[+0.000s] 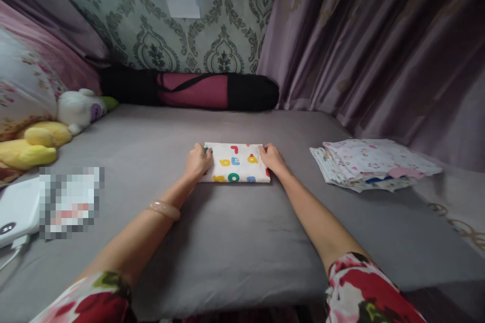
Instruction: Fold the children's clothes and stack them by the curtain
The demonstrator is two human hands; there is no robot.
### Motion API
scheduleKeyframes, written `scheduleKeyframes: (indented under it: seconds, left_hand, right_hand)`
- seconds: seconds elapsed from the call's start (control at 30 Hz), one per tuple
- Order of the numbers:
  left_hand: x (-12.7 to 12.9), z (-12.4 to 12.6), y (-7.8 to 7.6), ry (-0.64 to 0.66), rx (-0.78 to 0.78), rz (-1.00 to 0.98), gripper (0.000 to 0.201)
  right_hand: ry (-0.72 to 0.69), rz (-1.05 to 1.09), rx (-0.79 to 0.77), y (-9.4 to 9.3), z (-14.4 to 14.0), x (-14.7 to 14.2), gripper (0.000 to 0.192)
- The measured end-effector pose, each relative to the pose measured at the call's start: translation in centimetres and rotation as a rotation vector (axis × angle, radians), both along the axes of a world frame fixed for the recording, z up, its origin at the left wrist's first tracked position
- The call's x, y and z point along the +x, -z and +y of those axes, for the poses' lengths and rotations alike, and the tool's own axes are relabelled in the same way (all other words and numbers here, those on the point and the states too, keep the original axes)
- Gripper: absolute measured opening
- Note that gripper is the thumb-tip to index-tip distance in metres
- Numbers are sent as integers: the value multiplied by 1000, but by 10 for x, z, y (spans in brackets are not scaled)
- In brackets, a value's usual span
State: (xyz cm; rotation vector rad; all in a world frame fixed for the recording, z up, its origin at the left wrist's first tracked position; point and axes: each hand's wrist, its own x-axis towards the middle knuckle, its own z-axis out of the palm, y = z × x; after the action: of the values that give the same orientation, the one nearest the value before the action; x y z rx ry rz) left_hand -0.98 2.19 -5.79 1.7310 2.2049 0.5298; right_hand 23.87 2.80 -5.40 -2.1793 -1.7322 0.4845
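Note:
A folded white cloth [237, 162] printed with colourful letters lies as a neat rectangle on the grey sheet [227, 242]. My left hand [198, 161] grips its left edge, with the fingers curled and partly hidden from view. At the opposite end, my right hand [272, 158] pinches the upper right edge, thumb on top of the cloth. Both forearms reach in from the bottom of the view, a pale bangle [164, 209] on the left wrist.
To the right sits a stack of folded printed cloths [375, 161]. A white power bank [22, 209] with a cable and a blurred-out item [74, 202] lie at left, below plush toys [78, 108]. A black and maroon long bag [193, 91] rests against the wall.

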Motion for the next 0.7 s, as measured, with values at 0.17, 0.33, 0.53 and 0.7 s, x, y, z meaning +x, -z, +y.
scheduleKeyframes:
  seconds: [0.17,0.33,0.53,0.7]
  left_hand:
    - [-19,-20,-8,-11,-41,-216,41]
    - [-30,-48,-9,56,-97,-354,44]
    - [-31,-62,-7,106,-113,-410,46]
    - [-32,-63,-3,161,-70,-266,36]
  right_hand:
    - [-13,231,26,1,-24,20,42]
    - [-75,220,19,0,-58,17,38]
    - [-95,102,22,-1,-73,7,40]
    - [-103,-126,-5,-8,-85,-4,37]
